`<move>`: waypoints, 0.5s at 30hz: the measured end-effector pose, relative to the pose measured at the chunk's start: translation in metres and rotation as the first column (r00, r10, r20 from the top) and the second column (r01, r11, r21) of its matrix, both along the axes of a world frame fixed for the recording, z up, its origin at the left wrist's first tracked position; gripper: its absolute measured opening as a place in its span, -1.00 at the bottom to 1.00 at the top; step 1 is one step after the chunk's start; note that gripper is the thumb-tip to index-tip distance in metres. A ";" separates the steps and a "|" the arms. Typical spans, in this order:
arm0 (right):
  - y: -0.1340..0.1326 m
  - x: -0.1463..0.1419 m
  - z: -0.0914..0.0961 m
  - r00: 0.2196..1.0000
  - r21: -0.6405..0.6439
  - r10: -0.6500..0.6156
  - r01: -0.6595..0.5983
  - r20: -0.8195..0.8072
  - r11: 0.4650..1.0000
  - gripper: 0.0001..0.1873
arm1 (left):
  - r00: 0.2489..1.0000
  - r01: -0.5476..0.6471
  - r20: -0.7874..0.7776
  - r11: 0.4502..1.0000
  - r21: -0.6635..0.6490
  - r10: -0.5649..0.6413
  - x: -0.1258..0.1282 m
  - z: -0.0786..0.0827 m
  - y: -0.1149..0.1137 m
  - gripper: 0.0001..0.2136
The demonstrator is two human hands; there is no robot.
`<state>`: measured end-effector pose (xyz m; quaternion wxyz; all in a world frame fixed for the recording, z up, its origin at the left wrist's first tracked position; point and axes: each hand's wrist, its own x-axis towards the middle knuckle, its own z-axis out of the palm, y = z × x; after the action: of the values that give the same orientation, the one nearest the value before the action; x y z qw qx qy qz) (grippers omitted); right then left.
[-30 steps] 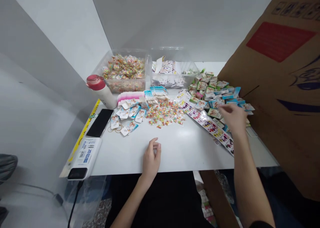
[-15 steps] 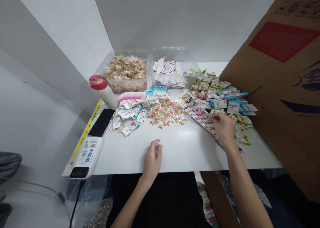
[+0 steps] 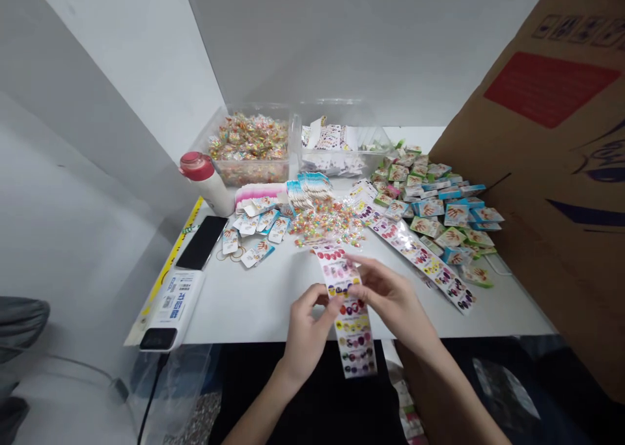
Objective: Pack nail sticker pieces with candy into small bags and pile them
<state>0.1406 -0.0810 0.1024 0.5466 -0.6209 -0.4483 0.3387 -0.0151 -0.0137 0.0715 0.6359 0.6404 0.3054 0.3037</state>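
A long strip of colourful oval stickers (image 3: 354, 324) hangs upright between my hands over the table's front edge. My left hand (image 3: 312, 315) pinches its left edge with the thumb on the printed face. On the other edge, my right hand (image 3: 390, 295) grips the strip with thumb and fingers. More sticker strips (image 3: 420, 253) lie slantwise on the table to the right. Just beyond my hands is a loose pile of small clear packets with bright candy-like pieces (image 3: 327, 220). Small printed flat cartons (image 3: 256, 253) lie to its left.
Two clear plastic bins (image 3: 254, 172) stand at the back, one full of packets, one with sticker sheets. Filled small boxes (image 3: 456, 214) heap at the right beside a large cardboard box (image 3: 551, 172). A bottle (image 3: 212, 188), a phone (image 3: 201, 243) and a power bank (image 3: 173, 308) line the left.
My right hand has lifted a sticker strip from the stack on the right and brought it to the middle. My left hand has moved slightly and now grips it too.
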 end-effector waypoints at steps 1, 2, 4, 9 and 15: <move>0.000 -0.003 0.000 0.999 -0.004 0.049 -0.049 0.023 0.999 -0.58 | 0.999 -0.032 -0.015 0.999 0.036 0.032 -0.003 0.005 0.001 -0.85; 0.000 -0.004 0.001 0.995 0.002 0.079 -0.079 0.060 0.997 -0.62 | 0.998 -0.048 -0.029 0.994 0.098 0.052 -0.006 0.009 0.001 -0.84; 0.000 -0.005 0.006 0.985 0.034 0.085 -0.091 0.151 0.995 -0.71 | 0.994 -0.083 -0.042 0.957 0.279 0.098 -0.014 0.014 0.004 -0.87; 0.004 -0.009 0.024 0.988 -0.003 0.121 -0.121 0.093 0.993 -0.89 | 0.957 -0.239 0.004 0.780 0.578 0.291 -0.025 0.022 0.011 -0.66; 0.018 -0.010 0.016 0.902 -0.054 0.231 -0.269 -0.364 0.962 -0.81 | 0.996 0.019 -0.086 0.991 0.135 -0.007 -0.028 0.035 0.017 -0.82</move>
<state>0.1310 -0.0631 0.1186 0.5377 -0.5142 -0.4004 0.5349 -0.0435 0.0033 0.1062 0.5791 0.6967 0.3068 0.2918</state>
